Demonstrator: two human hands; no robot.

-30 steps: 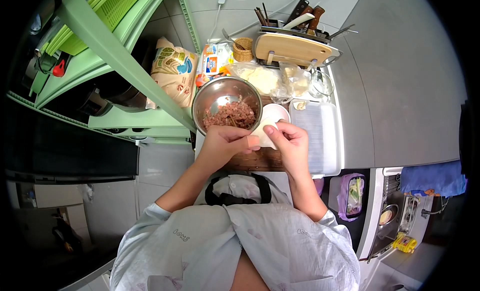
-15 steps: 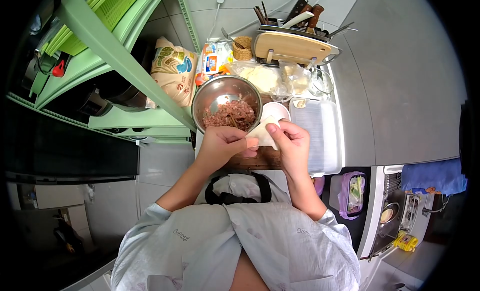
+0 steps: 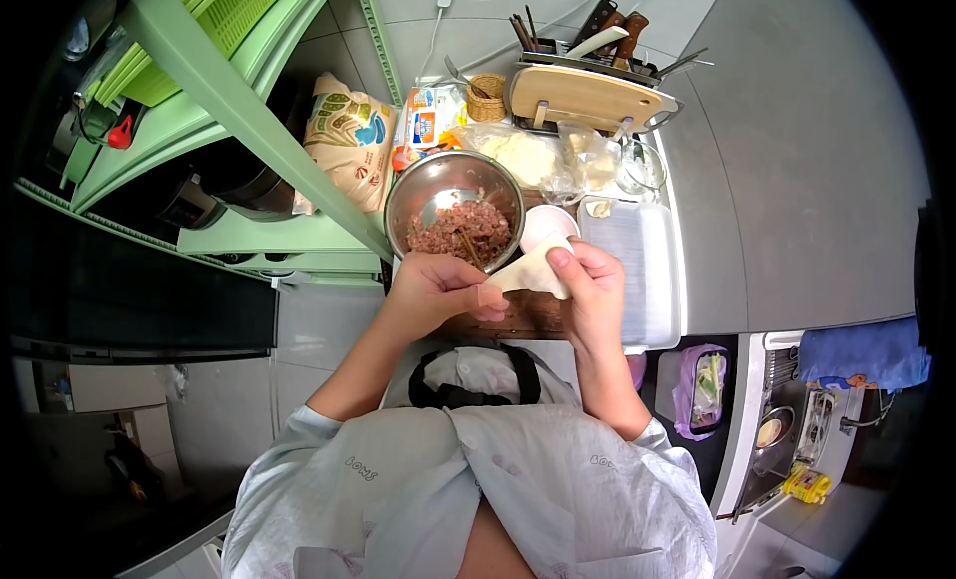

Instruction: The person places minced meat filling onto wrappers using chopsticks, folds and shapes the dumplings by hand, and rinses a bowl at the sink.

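Note:
A pale dumpling wrapper (image 3: 531,272), folded over, is held above the wooden board between my two hands. My left hand (image 3: 438,293) is closed, with thumb and fingers pinching the wrapper's left corner. On the other side my right hand (image 3: 593,280) grips its right edge, thumb on top. Just beyond my left hand, minced meat (image 3: 463,231) lies in a steel bowl (image 3: 396,203), with what look like chopsticks in it. A small pinkish-white bowl (image 3: 549,221) sits behind the wrapper, partly covered by it.
Right of my hands lies a translucent plastic box (image 3: 647,270) with a small dough piece (image 3: 598,209) at its far corner. Behind are bagged wrappers (image 3: 523,159), a glass cup (image 3: 642,169) and a knife rack with a cutting board (image 3: 588,96). A green shelf (image 3: 259,141) rises at left.
My hands have drawn slightly apart, the right one moving a little rightward. The wrapper now looks longer and more stretched out between them.

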